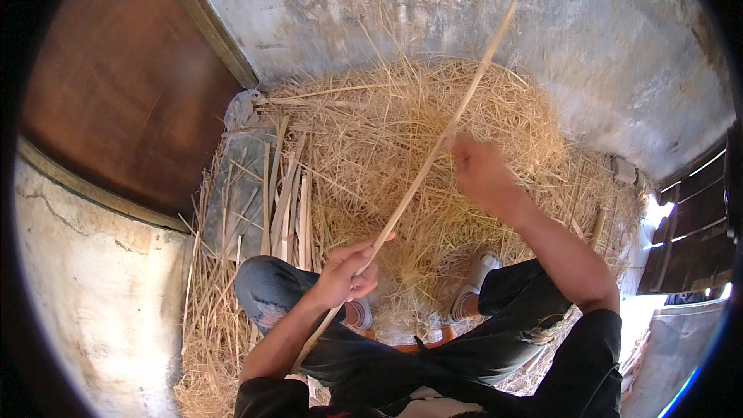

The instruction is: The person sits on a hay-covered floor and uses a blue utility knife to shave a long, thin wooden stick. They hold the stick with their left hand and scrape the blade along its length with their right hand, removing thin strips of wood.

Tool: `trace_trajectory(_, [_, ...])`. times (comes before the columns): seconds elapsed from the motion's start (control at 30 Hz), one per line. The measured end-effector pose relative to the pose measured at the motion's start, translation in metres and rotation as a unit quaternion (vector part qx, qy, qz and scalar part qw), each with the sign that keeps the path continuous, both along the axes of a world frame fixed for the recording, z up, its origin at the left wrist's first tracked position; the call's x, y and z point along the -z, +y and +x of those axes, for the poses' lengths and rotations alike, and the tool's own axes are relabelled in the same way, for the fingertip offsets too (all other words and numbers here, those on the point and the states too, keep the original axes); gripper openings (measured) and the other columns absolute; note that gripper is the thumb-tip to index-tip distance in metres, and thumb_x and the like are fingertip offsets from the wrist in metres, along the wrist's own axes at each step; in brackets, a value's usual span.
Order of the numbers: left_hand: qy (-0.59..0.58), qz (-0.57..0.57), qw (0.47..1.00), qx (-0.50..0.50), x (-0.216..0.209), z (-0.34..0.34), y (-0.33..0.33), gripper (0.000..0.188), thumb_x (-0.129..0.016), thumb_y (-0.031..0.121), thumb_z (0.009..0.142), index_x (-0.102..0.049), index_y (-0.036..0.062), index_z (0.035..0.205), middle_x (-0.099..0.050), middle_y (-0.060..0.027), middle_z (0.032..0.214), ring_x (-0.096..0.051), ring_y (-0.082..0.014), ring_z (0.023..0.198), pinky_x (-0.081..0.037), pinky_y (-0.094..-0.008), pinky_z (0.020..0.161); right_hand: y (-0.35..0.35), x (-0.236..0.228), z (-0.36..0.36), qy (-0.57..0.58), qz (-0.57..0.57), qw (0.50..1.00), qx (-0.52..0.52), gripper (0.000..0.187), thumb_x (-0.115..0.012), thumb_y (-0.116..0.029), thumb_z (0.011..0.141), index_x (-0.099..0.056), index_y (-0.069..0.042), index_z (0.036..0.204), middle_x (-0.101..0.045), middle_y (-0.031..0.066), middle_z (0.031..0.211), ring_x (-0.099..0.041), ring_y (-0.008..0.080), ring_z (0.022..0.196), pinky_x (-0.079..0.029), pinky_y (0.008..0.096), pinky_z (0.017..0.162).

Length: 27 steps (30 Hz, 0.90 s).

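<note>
A long, thin, pale strip of wood or bamboo (422,174) slants from beside my left thigh up toward the far wall. My left hand (346,275) is closed around its lower part, near my left knee. Beside the strip's upper half is my right hand (486,174), smeared by motion. Its fingertips come close to the strip or touch it; I cannot tell which, nor whether they hold anything.
Curly pale shavings (433,101) heap on the floor against the stained wall (611,46). Several cut strips (282,209) lean by my left knee, beside a grey slab (240,162). A brown door panel (131,85) stands at the left, dark slatted boards (693,224) at the right.
</note>
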<state>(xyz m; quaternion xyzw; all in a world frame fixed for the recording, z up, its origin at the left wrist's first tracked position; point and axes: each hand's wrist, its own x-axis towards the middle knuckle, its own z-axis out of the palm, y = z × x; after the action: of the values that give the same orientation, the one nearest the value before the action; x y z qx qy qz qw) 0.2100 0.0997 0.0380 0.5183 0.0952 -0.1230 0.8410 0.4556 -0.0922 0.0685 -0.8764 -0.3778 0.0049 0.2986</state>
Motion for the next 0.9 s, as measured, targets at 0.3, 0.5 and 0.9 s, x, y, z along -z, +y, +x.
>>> trace_trajectory(0.3, [-0.015, -0.023, 0.999, -0.016, 0.001, 0.001, 0.002, 0.056, -0.042, 0.005, 0.097, -0.039, 0.0019, 0.153, -0.032, 0.0042, 0.057, -0.03, -0.0059, 0.041, -0.027, -0.0228, 0.04, 0.018, -0.006, -0.016, 0.004, 0.062, 0.998, -0.019, 0.023, -0.049, -0.03, 0.105, -0.063, -0.013, 0.111, -0.06, 0.0193, 0.063, -0.064, 0.0403, 0.059, -0.051, 0.05, 0.056])
trace_trajectory(0.5, [-0.057, 0.008, 0.998, -0.018, 0.005, 0.006, 0.002, 0.07, -0.05, -0.003, 0.087, -0.034, 0.0003, 0.155, -0.034, 0.0038, 0.058, -0.03, -0.0059, 0.041, -0.026, -0.0234, 0.039, 0.025, -0.01, -0.089, 0.004, 0.017, 0.984, -0.178, 0.021, -0.053, -0.024, 0.102, -0.063, -0.005, 0.105, -0.062, 0.0188, 0.064, -0.065, 0.0404, 0.06, -0.051, 0.0506, 0.053])
trace_trajectory(0.9, [-0.073, 0.041, 0.996, -0.031, 0.006, 0.008, 0.001, 0.084, -0.056, -0.011, 0.079, -0.029, 0.0007, 0.157, -0.036, 0.0044, 0.058, -0.031, -0.0042, 0.043, -0.025, -0.023, 0.042, 0.024, 0.002, -0.102, -0.065, 0.071, 0.966, -0.238, 0.042, -0.047, -0.038, 0.106, -0.061, -0.001, 0.089, -0.061, 0.0226, 0.061, -0.065, 0.0439, 0.062, -0.051, 0.0542, 0.055])
